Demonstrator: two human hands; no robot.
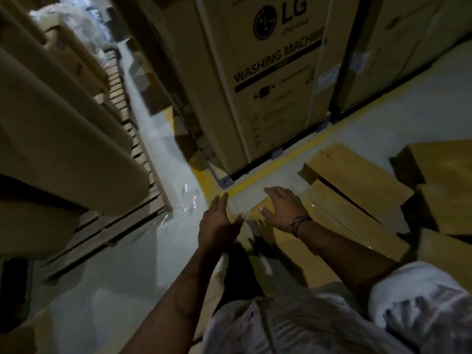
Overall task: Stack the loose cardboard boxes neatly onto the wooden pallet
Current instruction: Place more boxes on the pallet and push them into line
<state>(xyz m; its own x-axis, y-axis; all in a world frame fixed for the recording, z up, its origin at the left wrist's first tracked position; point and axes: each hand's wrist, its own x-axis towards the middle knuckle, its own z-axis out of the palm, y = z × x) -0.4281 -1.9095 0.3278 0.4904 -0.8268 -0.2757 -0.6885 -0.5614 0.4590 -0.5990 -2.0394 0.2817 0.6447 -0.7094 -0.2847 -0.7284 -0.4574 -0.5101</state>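
Note:
Several loose flat cardboard boxes lie on the floor at the right. The nearest long box (339, 226) lies just under my arms, and another box (357, 175) rests across it. My left hand (219, 221) hovers with straight fingers at the near end of that long box, holding nothing. My right hand (281, 208) is spread palm down over the box's top near its end; contact is unclear. The wooden pallet (107, 226) lies on the floor to the left, with large cardboard pieces (63, 123) stacked on it.
A tall washing machine carton (268, 80) stands straight ahead behind a yellow floor line (268, 175). More tall cartons stand at the far right. Crumpled clear plastic (189, 198) lies on the pale floor between the pallet and the boxes. More boxes (447, 180) lie at the right edge.

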